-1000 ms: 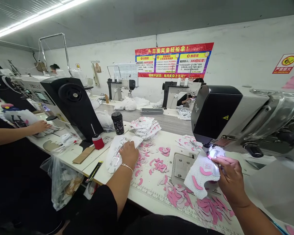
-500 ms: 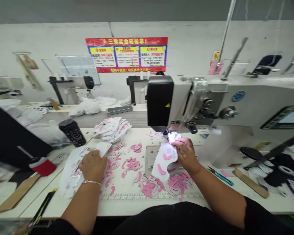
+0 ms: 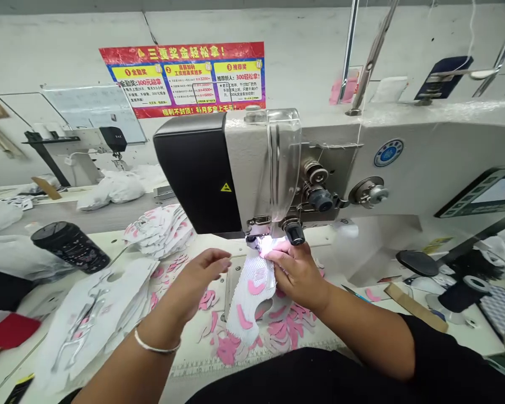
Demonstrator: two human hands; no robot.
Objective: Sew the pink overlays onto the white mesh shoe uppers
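A white fabric piece [image 3: 242,300] with pink curved patches hangs down below the needle of a sewing machine [image 3: 252,163]. My right hand [image 3: 298,275] pinches its upper edge in the lit spot close to the needle. To the left, my left hand [image 3: 200,278] hovers over the table with loosely bent fingers and nothing between them. Several loose pink patches [image 3: 292,331] lie around the fabric's lower end. Beside my left forearm is a stack of white fabric pieces [image 3: 122,303] with cut-outs.
Further back sits another pile of white pieces with pink patches [image 3: 162,230]. A black tumbler [image 3: 71,247] stands at the left. On the right are a brown strip [image 3: 416,308] and a dark thread spool [image 3: 471,297]. A ruler tape [image 3: 197,367] runs along the table's front.
My left hand has left the stack of white pieces and moved right, toward the needle. My right hand still holds the fabric there. The view has shifted right and closer to the machine.
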